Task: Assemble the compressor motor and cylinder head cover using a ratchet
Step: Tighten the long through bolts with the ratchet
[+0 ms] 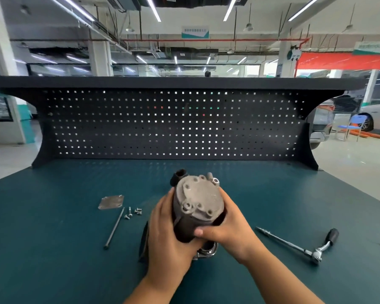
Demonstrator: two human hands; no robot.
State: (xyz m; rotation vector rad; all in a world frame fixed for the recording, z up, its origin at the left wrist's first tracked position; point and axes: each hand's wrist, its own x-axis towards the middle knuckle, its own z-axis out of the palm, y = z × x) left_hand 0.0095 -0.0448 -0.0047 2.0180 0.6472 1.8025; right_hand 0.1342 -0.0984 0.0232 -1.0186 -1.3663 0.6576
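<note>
Hands clasp a grey compressor motor from both sides, near the middle of a teal counter. The left hand wraps round the dark lower body. The right hand curls round the opposite side, with its thumb pressed across the front. The motor stands upright, its round, dusty end cap with several bolt holes facing up and towards the viewer. Its lower end is mostly hidden behind the hands, so whether it rests on the counter cannot be told.

To the left of the motor, a flat metal cover plate lies on the counter. A few small screws lie scattered just beside the plate, and a long bolt lies below it. To the right, well apart from the hands, lies a ratchet with a long extension bar and a black handle. A dark pegboard stands along the far edge of the counter.
</note>
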